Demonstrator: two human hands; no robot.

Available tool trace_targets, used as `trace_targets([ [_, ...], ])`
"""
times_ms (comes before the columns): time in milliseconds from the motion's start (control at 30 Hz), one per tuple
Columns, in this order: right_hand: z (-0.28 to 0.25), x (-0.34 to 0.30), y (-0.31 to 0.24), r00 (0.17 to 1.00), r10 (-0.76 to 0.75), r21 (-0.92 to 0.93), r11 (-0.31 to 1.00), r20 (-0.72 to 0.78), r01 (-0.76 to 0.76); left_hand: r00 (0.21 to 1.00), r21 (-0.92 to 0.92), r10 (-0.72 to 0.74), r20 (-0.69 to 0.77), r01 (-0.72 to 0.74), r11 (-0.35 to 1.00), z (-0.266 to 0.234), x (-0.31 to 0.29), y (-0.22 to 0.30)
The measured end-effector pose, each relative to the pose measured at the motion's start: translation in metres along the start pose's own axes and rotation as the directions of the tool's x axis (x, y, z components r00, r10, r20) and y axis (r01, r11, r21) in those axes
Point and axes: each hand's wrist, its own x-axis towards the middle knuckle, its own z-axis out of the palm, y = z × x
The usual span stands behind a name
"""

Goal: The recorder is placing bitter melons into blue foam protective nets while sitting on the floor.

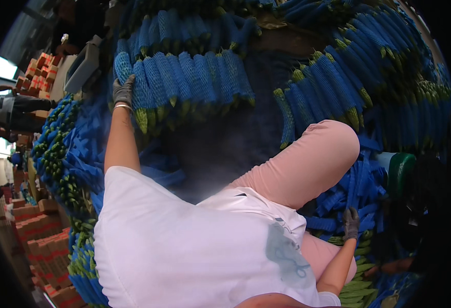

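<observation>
My left hand (123,92), in a grey glove, is closed on the lower end of a bitter gourd (123,65) in a blue foam net sleeve. That gourd stands at the left end of a row of sleeved bitter gourds (189,77), whose green tips stick out below. To the right, beside my bent knee, my gloved right hand (351,223) has its fingers closed at the lower end of a blue net sleeve (353,187) on a loose pile. Bare green gourds (358,285) lie just below that hand. Its fingertips are partly hidden.
More sleeved gourds (333,84) are stacked at the far right. A green roll (402,174) stands beyond the sleeves on the right. At the left are more gourds (64,154), stacked cartons (51,251), a pale bin (82,66) and a standing person (10,110).
</observation>
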Motion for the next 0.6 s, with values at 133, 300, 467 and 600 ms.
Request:
trace_targets([
  [133, -0.021, -0.008, 0.023, 0.992, 0.114, -0.009, 0.993, -0.048, -0.115, 0.995, 0.064, -0.084, 0.056, 0.08, 0.995, -0.026, -0.002, -0.01],
  [300, -0.018, 0.002, 0.022, 0.987, 0.141, -0.074, 0.986, -0.074, -0.147, 0.988, 0.179, -0.145, 0.06, 0.133, 0.975, -0.064, 0.027, -0.121],
  [467, -0.018, -0.001, 0.011, 0.974, 0.217, 0.056, 0.975, -0.063, -0.214, 0.968, 0.388, -0.249, -0.029, 0.24, 0.89, -0.076, 0.02, -0.207],
  [600, -0.032, 0.009, 0.033, 0.986, 0.142, 0.064, 0.989, -0.088, -0.137, 0.959, 0.468, -0.28, -0.046, 0.268, 0.842, -0.076, 0.01, -0.227],
])
